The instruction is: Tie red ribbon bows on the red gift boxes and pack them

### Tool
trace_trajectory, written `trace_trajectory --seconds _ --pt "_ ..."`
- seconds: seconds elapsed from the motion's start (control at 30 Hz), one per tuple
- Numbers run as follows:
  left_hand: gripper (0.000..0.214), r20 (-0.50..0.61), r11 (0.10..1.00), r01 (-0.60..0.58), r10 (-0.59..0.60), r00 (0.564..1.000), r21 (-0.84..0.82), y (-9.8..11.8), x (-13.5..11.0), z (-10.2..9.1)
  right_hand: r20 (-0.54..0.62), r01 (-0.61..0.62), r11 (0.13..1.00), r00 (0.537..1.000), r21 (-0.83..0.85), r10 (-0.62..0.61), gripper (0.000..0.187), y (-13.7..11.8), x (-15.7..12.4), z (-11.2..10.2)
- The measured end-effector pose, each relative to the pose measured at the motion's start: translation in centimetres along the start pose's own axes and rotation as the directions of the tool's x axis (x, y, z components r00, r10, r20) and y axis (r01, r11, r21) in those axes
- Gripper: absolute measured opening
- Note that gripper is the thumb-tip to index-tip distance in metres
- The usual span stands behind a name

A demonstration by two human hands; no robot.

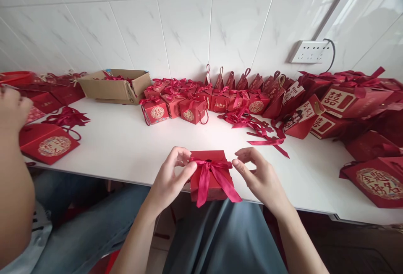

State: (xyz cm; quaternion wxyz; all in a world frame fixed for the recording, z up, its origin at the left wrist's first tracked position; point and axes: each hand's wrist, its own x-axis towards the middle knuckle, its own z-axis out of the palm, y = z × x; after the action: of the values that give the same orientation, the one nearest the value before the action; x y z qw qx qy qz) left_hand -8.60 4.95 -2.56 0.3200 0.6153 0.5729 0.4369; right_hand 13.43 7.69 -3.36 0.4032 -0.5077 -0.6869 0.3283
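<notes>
A small red gift box (217,191) sits at the table's front edge in front of me, with a dark red ribbon (204,181) tied in a bow on top. Both ribbon tails hang down over its near side. My left hand (174,175) is at the left loop of the bow, thumb and index finger closed on it by the box's edge. At the right loop, my right hand (260,177) has its fingers curled and a little apart, the thumb tip close beside the ribbon.
Finished red boxes (176,104) crowd the back of the white table (126,139). Loose ribbons (261,129) lie behind my right hand. A cardboard box (110,91) stands back left; more boxes (352,101) pile up at right. A co-worker's arm (14,173) is at left, near another red box (48,143).
</notes>
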Motion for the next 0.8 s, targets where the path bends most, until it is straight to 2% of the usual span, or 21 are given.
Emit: trace_trajectory --seconds 0.07,0.1,0.2,0.3,0.37,0.47,0.67,0.8 --pt "0.022 -0.012 0.997 -0.018 0.019 1.0 0.075 0.0 -0.2 -0.2 -0.088 0.125 0.987 0.987 -0.1 -0.134 0.029 -0.9 -0.7 0.0" --pt "0.022 -0.019 0.994 -0.011 0.013 1.0 0.11 0.0 -0.3 -0.1 -0.075 0.204 0.969 0.974 -0.139 -0.216 0.026 -1.4 -1.0 0.1" --pt "0.016 -0.055 0.989 -0.008 0.016 0.998 0.148 0.1 -0.2 0.1 0.081 0.427 0.881 0.904 -0.203 -0.419 0.025 -2.6 -1.8 1.1" --pt "0.014 -0.069 0.981 -0.064 0.078 0.995 0.182 0.2 0.1 0.5 0.195 0.543 0.803 0.839 -0.248 -0.507 0.027 -3.1 -2.1 2.3" --pt "0.012 -0.062 0.97 -0.098 0.114 0.991 0.22 0.3 0.4 0.6 0.209 0.571 0.775 0.82 -0.269 -0.532 0.022 -2.9 -2.1 2.9" --pt "0.009 -0.074 0.945 -0.14 0.169 0.983 0.297 0.3 0.7 0.8 0.188 0.573 0.775 0.82 -0.268 -0.541 0.018 -2.6 -2.1 3.3" --pt "0.011 -0.109 0.837 -0.202 0.295 0.949 0.508 0.1 1.3 1.2 0.149 0.543 0.811 0.84 -0.217 -0.522 0.015 -2.2 -2.6 3.5" --pt "0.008 -0.139 0.811 -0.279 0.4 0.906 0.515 -0.1 1.0 1.1 0.124 0.494 0.85 0.869 -0.182 -0.478 0.016 -2.1 -2.5 3.2"
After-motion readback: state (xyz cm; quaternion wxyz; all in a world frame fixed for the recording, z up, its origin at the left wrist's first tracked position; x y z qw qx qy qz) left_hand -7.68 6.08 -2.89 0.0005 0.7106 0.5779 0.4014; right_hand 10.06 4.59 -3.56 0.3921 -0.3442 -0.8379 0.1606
